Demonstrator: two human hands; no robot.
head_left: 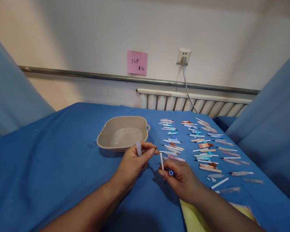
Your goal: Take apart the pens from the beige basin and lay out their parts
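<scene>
My left hand (129, 166) is closed around a translucent whitish pen barrel (138, 149) that sticks up between its fingers. Thumb and forefinger of that hand also pinch something small and brownish at their tips, too small to name. Close on the right, my right hand (185, 180) grips a slim white pen refill (162, 161), tilted nearly upright with a dark tip below. A blue, round-ended pen part (171, 173) shows in the same hand. The two hands are slightly apart, above the blue sheet (70, 167).
A beige plastic basin (103, 140) stands behind my left hand. Rows of pen parts (204, 158), including white refills, barrels and caps, cover the right side. Yellow material (194, 214) lies under my right forearm. A wall, radiator (181, 95) and curtains (273, 122) border the surface.
</scene>
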